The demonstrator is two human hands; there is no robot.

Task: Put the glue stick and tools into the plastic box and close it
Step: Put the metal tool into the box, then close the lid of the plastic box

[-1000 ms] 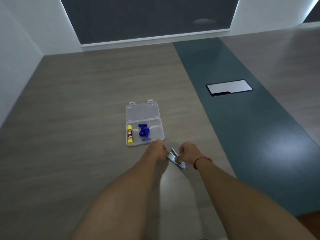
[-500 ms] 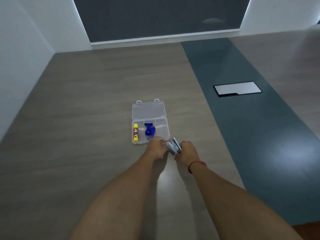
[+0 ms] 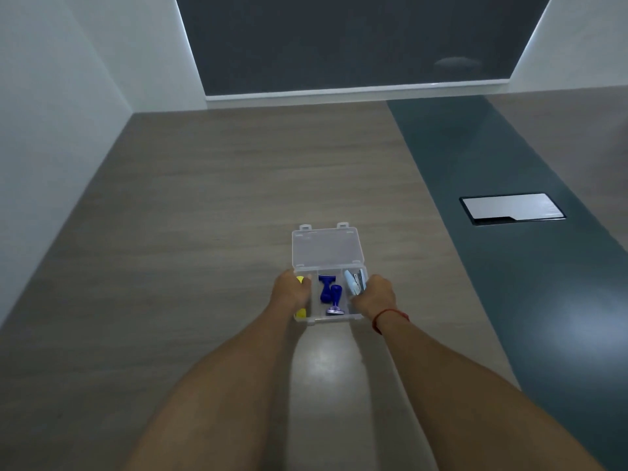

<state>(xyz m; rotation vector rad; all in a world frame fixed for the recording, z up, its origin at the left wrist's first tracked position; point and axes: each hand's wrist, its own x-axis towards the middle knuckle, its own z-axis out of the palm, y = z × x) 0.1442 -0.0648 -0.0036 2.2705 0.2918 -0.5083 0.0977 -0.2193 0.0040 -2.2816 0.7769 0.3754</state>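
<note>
A clear plastic box (image 3: 328, 319) lies on the wooden table with its lid (image 3: 327, 247) flat open at the far side. The yellow glue stick (image 3: 300, 312) rests in the left compartment, mostly hidden under my left hand (image 3: 291, 289), which grips the box's left edge. Two blue tools (image 3: 329, 294) lie in the middle compartment. My right hand (image 3: 373, 295) holds a silver and light-blue metal tool (image 3: 355, 285) inside the right compartment.
A dark teal strip (image 3: 509, 266) runs along the table's right side, with a silver cable hatch (image 3: 511, 208) set in it. White walls stand to the left and at the far end.
Both hands moved forward from the table in front of the box. The right hand carried the metal tool into the right compartment; the left hand went to the box's left edge.
</note>
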